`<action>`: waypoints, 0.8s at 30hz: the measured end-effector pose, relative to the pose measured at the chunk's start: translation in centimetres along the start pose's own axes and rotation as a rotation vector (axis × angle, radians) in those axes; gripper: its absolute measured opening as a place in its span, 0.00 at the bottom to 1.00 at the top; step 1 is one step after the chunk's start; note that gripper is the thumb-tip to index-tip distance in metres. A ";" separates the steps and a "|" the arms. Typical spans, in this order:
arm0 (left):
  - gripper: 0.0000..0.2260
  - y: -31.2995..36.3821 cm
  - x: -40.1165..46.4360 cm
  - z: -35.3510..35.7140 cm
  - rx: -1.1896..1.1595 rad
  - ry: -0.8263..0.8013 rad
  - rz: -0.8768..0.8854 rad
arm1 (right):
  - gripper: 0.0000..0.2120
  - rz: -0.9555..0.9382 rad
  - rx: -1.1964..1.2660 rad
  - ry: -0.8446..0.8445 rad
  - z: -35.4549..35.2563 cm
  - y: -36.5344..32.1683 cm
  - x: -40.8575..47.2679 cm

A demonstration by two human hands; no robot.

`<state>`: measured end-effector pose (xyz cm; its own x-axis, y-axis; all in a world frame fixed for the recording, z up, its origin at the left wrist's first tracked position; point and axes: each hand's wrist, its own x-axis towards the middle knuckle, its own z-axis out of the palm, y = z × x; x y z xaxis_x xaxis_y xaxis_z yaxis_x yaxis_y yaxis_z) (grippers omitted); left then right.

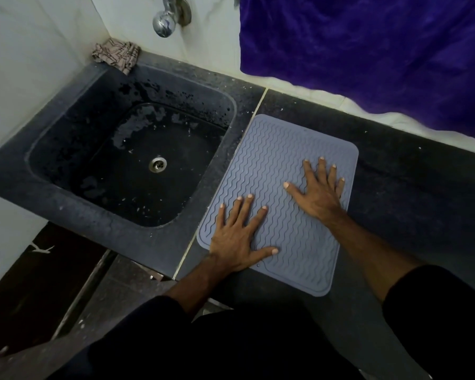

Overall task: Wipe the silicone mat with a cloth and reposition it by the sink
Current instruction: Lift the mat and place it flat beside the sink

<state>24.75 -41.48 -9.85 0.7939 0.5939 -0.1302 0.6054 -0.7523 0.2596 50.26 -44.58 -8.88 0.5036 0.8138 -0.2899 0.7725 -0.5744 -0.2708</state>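
A grey silicone mat [274, 160] with wavy ridges lies flat on the dark counter [412, 193], its left edge along the rim of the black sink [225, 165]. My left hand [236, 237] presses flat on the mat's near left part, fingers spread. Spread the same way, my right hand [318, 187] rests on the mat's right side. Neither hand holds anything. A crumpled checked cloth [115, 54] sits at the sink's far left corner, away from both hands.
The sink basin is wet, with a metal drain [157, 164] at its middle. A chrome tap [166, 19] juts from the tiled wall above it. A purple cloth [381, 50] hangs over the wall behind the counter. Dark floor lies below the sink's front edge.
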 end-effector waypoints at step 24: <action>0.44 0.5 -0.1 0.1 -0.010 0.012 -0.014 | 0.41 0.008 -0.036 0.018 0.0 -0.2 -0.4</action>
<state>24.93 -41.96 -9.79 0.7848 0.6075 -0.1225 0.6156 -0.7412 0.2678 49.95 -44.79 -8.71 0.5162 0.8111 -0.2751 0.7817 -0.5775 -0.2356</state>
